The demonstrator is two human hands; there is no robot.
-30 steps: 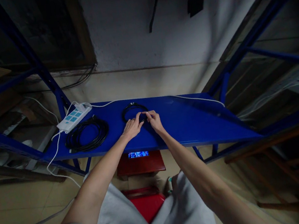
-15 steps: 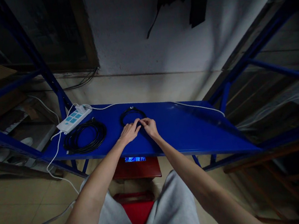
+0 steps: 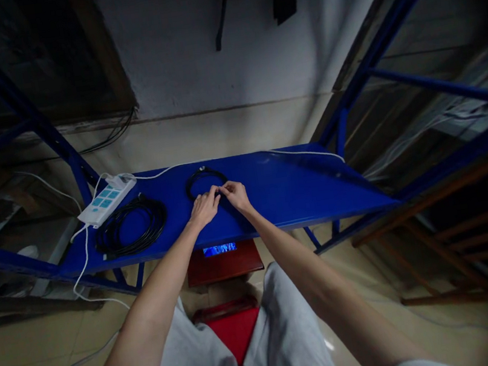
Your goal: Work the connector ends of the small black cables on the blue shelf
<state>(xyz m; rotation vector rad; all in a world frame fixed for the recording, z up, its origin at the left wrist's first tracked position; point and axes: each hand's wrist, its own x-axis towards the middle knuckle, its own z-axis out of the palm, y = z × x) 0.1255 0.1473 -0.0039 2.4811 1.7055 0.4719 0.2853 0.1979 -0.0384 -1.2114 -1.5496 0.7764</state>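
A small coil of black cable point(image 3: 188, 186) lies on the blue shelf point(image 3: 286, 189), with a tie visible at its far side. At the coil's near right side my left hand point(image 3: 204, 206) is closed, thumb and fingers pinched on the cable. My right hand point(image 3: 235, 194) pinches close beside it, fingertips almost touching the left ones. What exactly sits between the right fingertips is small and partly hidden; it appears to be part of the same cable. To the left rests a larger coil of black cable point(image 3: 157, 217).
A white power strip point(image 3: 106, 200) with blue sockets stands behind the large coil, its white cord point(image 3: 83, 268) hanging off the shelf. Another white cord point(image 3: 303, 151) runs along the back edge. Blue posts point(image 3: 341, 131) frame both ends. Below is a reddish-brown stool point(image 3: 224, 265) carrying a lit screen point(image 3: 220, 249).
The camera view has shifted, so the shelf sits further left and slightly higher. Both hands stay together at the small coil, with the left fingers more curled in than before.
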